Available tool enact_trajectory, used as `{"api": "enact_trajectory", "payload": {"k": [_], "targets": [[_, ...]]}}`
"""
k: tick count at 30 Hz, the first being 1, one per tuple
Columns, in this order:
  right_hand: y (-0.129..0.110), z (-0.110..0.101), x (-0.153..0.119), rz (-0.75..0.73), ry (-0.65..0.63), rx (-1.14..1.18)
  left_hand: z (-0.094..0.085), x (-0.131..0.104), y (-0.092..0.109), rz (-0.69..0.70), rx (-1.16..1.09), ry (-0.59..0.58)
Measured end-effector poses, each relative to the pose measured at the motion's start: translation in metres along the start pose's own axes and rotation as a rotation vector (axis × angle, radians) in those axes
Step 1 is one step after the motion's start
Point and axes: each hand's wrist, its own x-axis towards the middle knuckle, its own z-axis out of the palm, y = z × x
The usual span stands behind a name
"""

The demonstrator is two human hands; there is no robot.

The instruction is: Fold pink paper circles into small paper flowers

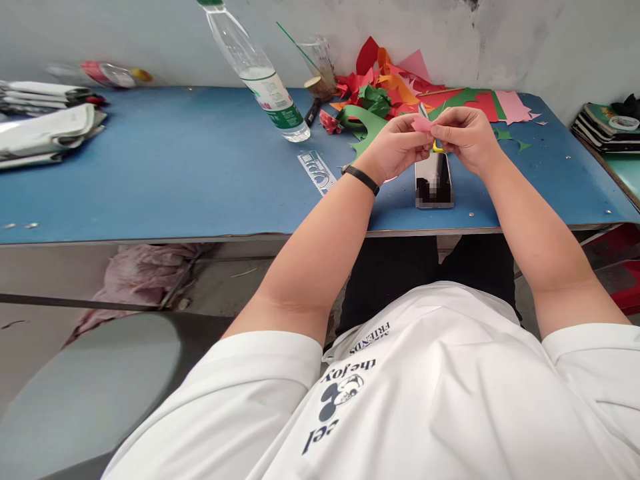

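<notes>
Both my hands meet above the blue table near its front right part. My left hand [403, 143] pinches a small piece of pink paper [423, 124] from one side. From the other side my right hand [463, 137] has its fingertips closed on the same paper. Behind and between the hands show a grey blade and the yellow handle [438, 145] of what look like scissors; the fingers hide the rest. Just below the hands lies a phone [434, 183] with a dark screen. Green paper [369, 127] with a curved cut edge lies beside my left hand.
A clear stencil ruler [318, 172] lies left of my wrist. A water bottle [273, 97] stands behind it, near a plastic cup [323, 60]. Red, orange and pink paper scraps [400, 80] pile against the wall. Folded newspapers [45, 137] lie at left, notebooks [607, 130] at right.
</notes>
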Motion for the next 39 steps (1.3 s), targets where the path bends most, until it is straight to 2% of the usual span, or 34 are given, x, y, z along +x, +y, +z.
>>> {"api": "enact_trajectory", "payload": {"k": [7, 17, 27, 31, 34, 37, 39], "targets": [[-0.010, -0.002, -0.008, 0.041, -0.012, 0.024, 0.001, -0.003, 0.002, -0.029, -0.028, 0.010], [-0.018, 0.006, -0.010, 0.066, 0.023, -0.013, -0.003, 0.001, -0.002, 0.072, -0.071, -0.022], [-0.006, -0.002, -0.003, 0.018, -0.011, -0.082, 0.004, -0.002, 0.004, 0.006, -0.084, 0.012], [-0.003, -0.001, -0.003, 0.006, 0.045, -0.160, 0.007, -0.005, 0.007, -0.030, -0.038, 0.063], [-0.009, 0.005, -0.008, 0.036, 0.081, -0.185, 0.007, -0.007, 0.007, -0.028, 0.017, 0.074], [-0.021, 0.006, -0.011, 0.093, 0.119, -0.234, 0.004, -0.007, 0.007, 0.016, 0.048, 0.038], [-0.028, 0.002, -0.010, 0.142, 0.077, -0.240, 0.001, -0.006, 0.006, 0.068, 0.089, 0.041]]}}
